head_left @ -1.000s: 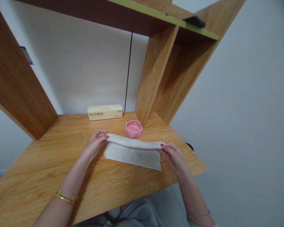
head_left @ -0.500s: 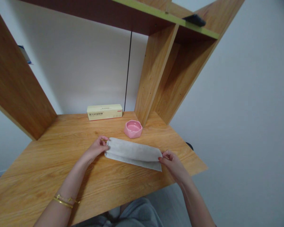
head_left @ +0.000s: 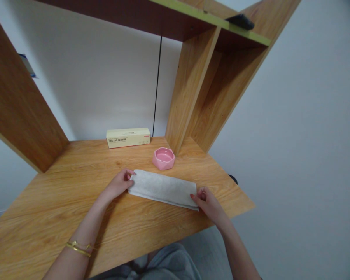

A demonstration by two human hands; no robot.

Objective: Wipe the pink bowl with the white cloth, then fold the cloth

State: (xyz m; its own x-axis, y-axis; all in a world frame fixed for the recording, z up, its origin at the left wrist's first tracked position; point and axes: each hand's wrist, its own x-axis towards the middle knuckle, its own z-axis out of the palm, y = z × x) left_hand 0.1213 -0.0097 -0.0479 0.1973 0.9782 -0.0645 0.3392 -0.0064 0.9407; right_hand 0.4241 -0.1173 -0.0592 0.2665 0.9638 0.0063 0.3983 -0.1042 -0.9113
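Observation:
A white cloth [head_left: 163, 188], folded in half lengthwise, lies flat on the wooden desk [head_left: 76, 202]. My left hand [head_left: 118, 184] pinches its left end, fingers closed on the corner. At the cloth's right end my right hand [head_left: 207, 201] pinches the near corner with its fingers curled. Both hands rest low on the desk surface.
A pink bowl-shaped dish [head_left: 163, 158] stands just behind the cloth. A long cream box [head_left: 128, 137] lies at the back by the wall. Slanted wooden shelf panels [head_left: 189, 89] rise behind, with a dark object [head_left: 241, 21] on the top shelf. The desk's right edge is near my right hand.
Both hands brought the cloth's far edge toward me and down onto the near edge, so the raised fold now lies flat in half.

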